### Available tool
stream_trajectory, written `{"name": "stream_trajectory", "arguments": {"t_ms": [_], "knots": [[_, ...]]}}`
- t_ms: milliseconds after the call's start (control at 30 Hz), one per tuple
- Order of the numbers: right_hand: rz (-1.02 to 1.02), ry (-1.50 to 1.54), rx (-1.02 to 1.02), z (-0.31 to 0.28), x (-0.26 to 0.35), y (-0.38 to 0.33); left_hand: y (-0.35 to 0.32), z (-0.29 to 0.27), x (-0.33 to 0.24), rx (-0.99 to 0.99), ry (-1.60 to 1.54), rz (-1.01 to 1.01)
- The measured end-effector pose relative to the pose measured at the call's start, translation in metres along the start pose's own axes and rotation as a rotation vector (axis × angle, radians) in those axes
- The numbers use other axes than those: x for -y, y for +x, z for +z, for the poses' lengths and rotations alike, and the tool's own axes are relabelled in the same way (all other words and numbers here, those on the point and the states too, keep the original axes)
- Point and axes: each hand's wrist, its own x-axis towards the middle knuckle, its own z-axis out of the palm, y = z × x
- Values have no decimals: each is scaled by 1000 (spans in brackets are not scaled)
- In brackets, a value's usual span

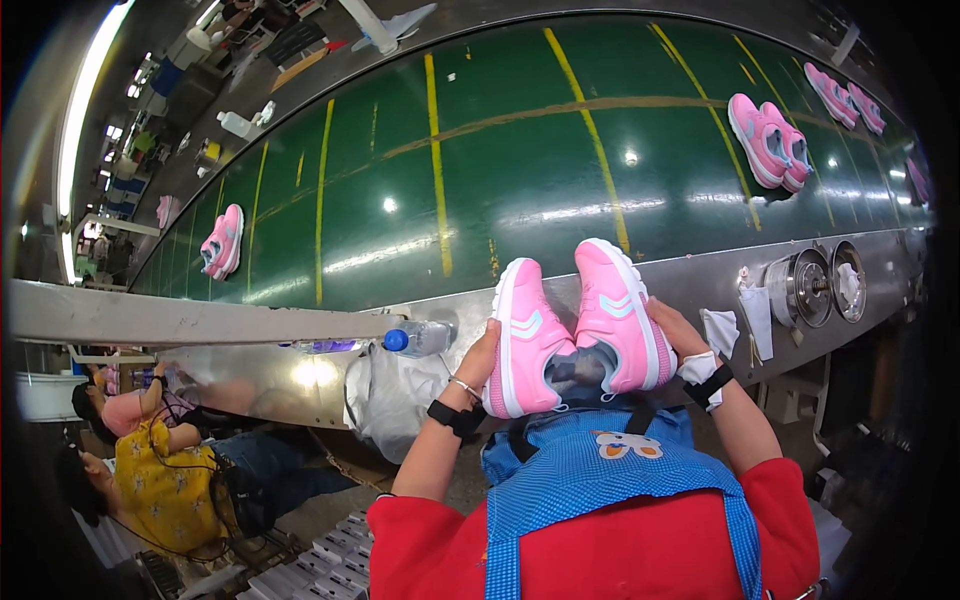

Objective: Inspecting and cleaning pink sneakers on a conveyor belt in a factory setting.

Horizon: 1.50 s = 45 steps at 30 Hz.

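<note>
My left hand (pixel 478 362) grips the left pink shoe (pixel 525 335) by its outer side. My right hand (pixel 676 330) grips the right pink shoe (pixel 616 312) the same way. Both shoes are pink with white soles and white side stripes, toes pointing away from me, held side by side over the metal edge (pixel 700 275) of the green conveyor belt (pixel 500 170). A black strap circles each of my wrists, and white tape wraps the right one.
More pink shoe pairs ride the belt at the left (pixel 222 242), right (pixel 768 140) and far right (pixel 845 95). A plastic bottle with a blue cap (pixel 418 338) lies on the metal edge. Round metal rollers (pixel 810 287) sit to the right. Seated people (pixel 160 470) work at lower left.
</note>
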Motion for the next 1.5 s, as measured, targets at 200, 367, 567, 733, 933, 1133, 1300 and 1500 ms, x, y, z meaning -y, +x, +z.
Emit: {"name": "stream_trajectory", "arguments": {"t_ms": [200,367,567,733,933,1133,1300,1500], "knots": [[5,137,9,11,5,-5,5,-6,8,23,-86,-10],[-10,193,-12,13,-1,-4,6,-6,10,45,-192,-22],[-35,229,-7,12,-7,-3,10,-7,12,27,-123,45],[-83,201,-39,16,-11,3,13,-15,19,-33,-123,64],[-124,192,-17,18,-13,3,7,-9,13,-17,-190,103],[-146,178,-14,22,-15,3,11,-13,22,5,-282,148],[-181,156,-9,22,-17,4,6,-10,16,-50,-15,191],[-221,142,-83,17,-29,8,8,-2,25,-76,-34,225]]}}
